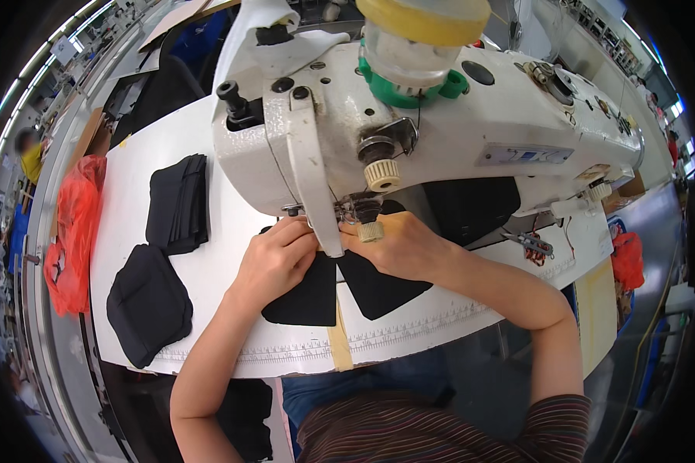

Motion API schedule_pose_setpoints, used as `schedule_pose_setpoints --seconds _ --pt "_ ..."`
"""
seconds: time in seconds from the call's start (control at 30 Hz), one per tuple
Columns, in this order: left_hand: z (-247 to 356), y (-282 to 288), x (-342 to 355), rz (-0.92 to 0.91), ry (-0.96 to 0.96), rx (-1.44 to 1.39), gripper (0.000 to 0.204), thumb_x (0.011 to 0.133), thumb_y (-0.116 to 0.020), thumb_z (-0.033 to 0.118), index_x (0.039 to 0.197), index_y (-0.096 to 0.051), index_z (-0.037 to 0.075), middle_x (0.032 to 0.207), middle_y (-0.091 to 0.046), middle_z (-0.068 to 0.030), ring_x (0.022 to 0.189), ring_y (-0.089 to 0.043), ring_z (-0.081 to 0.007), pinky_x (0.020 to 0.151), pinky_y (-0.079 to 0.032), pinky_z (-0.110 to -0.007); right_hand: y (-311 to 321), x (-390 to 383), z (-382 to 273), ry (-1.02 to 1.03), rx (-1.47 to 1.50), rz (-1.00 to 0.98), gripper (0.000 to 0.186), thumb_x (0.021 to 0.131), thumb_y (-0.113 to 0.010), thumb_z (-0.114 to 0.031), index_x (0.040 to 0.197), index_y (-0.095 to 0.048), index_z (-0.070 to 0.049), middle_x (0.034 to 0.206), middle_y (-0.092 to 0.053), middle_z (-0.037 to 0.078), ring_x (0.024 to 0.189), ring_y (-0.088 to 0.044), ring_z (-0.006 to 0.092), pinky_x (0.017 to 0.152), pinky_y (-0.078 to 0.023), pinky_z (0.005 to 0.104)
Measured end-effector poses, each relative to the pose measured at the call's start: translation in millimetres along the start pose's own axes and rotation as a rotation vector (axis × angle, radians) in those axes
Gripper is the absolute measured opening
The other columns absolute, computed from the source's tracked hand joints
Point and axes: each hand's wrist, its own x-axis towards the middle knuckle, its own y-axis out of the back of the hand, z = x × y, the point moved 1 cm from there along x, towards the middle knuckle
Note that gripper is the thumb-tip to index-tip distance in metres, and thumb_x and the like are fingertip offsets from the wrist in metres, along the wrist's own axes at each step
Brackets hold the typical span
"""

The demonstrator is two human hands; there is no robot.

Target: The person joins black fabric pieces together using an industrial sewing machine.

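Note:
Close to the needle area of a white sewing machine (243,166), both hands work on black fabric pieces. My left hand (274,261) has its fingers bent and pressed together at the upper edge of the left fabric piece (309,297). Curled over the right fabric piece (378,287) is my right hand (401,245); the machine's lever and tension knob partly hide its fingertips. The two pieces spread apart toward me, with a narrow gap between them. Their upper ends, and the needle itself, are hidden behind the machine head and fingers.
Left on the white table lie a stack of black fabric pieces (179,204) and a second black pile (150,305). A red plastic bag (76,231) hangs at the left edge. Small thread snips (529,243) lie right. A printed ruler strip (409,328) runs along the front.

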Motion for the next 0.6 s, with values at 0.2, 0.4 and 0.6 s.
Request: schedule_pose_setpoints --seconds 0.2,0.4,0.6 --pt "1.0 -0.7 -1.8 -0.056 -0.148 0.152 0.022 0.071 -0.071 0.001 0.092 -0.068 0.001 0.095 -0.065 -0.0062 0.081 -0.064 -0.0227 0.066 -0.054 -0.033 0.2 -0.8 0.0 -0.023 0.026 0.005 0.007 0.074 -0.064 -0.009 0.080 -0.063 -0.004 0.081 -0.061 0.004 0.084 -0.063 0.0166 0.066 -0.055 0.0264" --pt "0.5 1.2 -1.3 -0.039 -0.234 0.206 0.021 0.069 -0.072 0.004 0.089 -0.069 0.000 0.095 -0.065 -0.0065 0.081 -0.064 -0.0210 0.064 -0.054 -0.031 0.2 -0.6 -1.7 -0.027 0.007 -0.003 0.007 0.075 -0.063 -0.009 0.080 -0.063 -0.005 0.081 -0.061 0.003 0.081 -0.063 0.0161 0.065 -0.054 0.0261" --pt "-3.4 0.9 -3.4 -0.062 -0.244 0.212 0.023 0.069 -0.071 0.005 0.092 -0.069 0.001 0.097 -0.065 -0.0062 0.081 -0.063 -0.0204 0.062 -0.054 -0.031 0.0 -0.7 -1.4 -0.032 0.019 0.004 0.007 0.075 -0.063 -0.010 0.080 -0.062 -0.005 0.080 -0.061 0.003 0.080 -0.063 0.0159 0.064 -0.054 0.0263"
